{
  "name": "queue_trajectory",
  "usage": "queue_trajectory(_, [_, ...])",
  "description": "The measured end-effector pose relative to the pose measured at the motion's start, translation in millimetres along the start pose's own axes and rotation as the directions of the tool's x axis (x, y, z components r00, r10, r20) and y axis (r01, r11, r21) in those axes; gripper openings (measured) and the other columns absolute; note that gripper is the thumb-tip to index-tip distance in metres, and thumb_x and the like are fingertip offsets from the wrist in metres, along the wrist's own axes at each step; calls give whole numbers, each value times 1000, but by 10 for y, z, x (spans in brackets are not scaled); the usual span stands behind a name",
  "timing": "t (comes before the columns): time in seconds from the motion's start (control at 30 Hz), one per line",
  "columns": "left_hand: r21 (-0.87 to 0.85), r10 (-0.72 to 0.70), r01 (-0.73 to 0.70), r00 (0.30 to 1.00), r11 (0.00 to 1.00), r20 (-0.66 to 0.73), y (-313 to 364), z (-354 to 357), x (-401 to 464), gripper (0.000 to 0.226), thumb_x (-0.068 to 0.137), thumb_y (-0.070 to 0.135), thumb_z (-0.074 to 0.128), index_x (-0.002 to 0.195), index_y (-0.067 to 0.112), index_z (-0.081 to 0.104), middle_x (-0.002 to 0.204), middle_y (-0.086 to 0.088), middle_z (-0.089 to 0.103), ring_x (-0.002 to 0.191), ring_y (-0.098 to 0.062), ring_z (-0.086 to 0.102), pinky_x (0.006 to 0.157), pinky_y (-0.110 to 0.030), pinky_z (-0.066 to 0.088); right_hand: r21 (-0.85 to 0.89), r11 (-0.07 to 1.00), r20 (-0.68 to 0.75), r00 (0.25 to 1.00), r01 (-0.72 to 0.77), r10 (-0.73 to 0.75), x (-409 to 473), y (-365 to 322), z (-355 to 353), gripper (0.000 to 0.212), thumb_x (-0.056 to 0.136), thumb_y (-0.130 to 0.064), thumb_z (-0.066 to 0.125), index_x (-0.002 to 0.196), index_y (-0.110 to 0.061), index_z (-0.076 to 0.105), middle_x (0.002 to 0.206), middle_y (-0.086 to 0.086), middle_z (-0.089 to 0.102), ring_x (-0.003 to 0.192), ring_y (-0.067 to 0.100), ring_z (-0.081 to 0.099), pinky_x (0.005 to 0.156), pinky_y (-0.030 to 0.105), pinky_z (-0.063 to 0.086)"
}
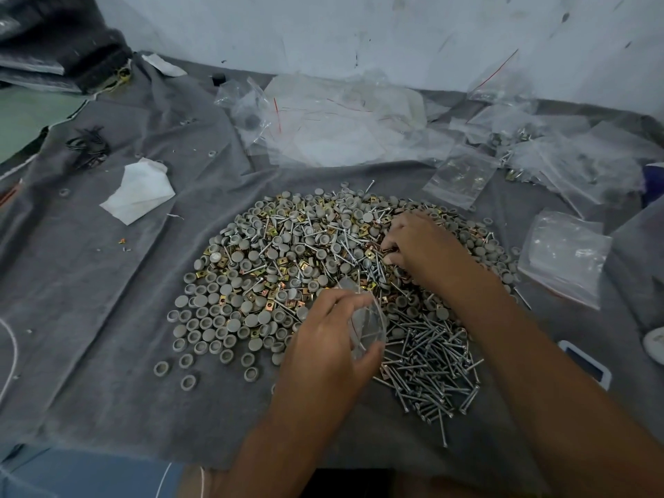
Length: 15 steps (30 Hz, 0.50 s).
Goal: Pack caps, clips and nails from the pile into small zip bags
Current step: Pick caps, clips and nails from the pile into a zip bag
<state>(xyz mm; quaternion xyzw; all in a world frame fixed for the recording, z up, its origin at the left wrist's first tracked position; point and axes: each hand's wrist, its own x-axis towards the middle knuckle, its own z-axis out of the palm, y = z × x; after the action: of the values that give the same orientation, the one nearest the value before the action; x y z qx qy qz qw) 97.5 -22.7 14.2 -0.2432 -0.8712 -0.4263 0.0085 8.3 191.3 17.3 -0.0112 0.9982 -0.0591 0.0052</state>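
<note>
A wide pile (287,246) of grey round caps, brass square clips and silver nails lies on the grey cloth (107,318). Nails (427,368) gather thickest at the pile's near right, caps (212,318) at its near left. My left hand (323,346) holds a small clear zip bag (368,318) above the near part of the pile, mouth turned up. My right hand (416,242) reaches into the pile's right side, fingers curled down among clips and nails; what they pinch is hidden.
Empty and filled zip bags (341,124) lie heaped along the far edge and right side. A stack of clear bags (564,257) sits right of the pile. A white tissue (138,192) lies left, black ties (88,145) farther back. A white device (585,361) rests near right.
</note>
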Motion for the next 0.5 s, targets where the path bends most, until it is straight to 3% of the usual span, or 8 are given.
queue_trajectory(0.23, [-6,-12,12,1000,1000,6,-11,-14,-6,51,83,29,75,131,28,59,117,21,48,75,6,49,75,-13,45,108,994,-65,998,-8,15,-117,11,88,8,93,-24,68,101,-21,67,115,-3,58,113,17,51,91,38,47])
queue_trajectory(0.3, [-10,-19,19,1000,1000,5,-12,-12,-6,52,82,29,76,131,28,59,117,21,48,75,5,49,75,-13,45,263,964,-106,993,-30,60,-184,17,80,6,95,-24,66,101,-22,67,107,-5,64,102,14,59,87,35,47])
queue_trajectory(0.4, [-15,-22,22,1000,1000,5,-13,-14,3,51,82,30,75,131,28,59,116,24,47,76,6,49,74,-13,45,622,783,-98,989,-29,114,-377,-2,2,3,95,-32,65,95,-30,67,87,-12,69,80,4,65,75,27,52])
queue_trajectory(0.5, [-12,-24,24,1000,1000,2,-23,-11,18,51,81,29,76,129,28,60,115,24,47,78,7,49,72,-10,42,900,433,28,998,-47,51,-625,-120,-86,9,92,-39,66,91,-30,70,78,-8,69,74,10,64,68,27,55])
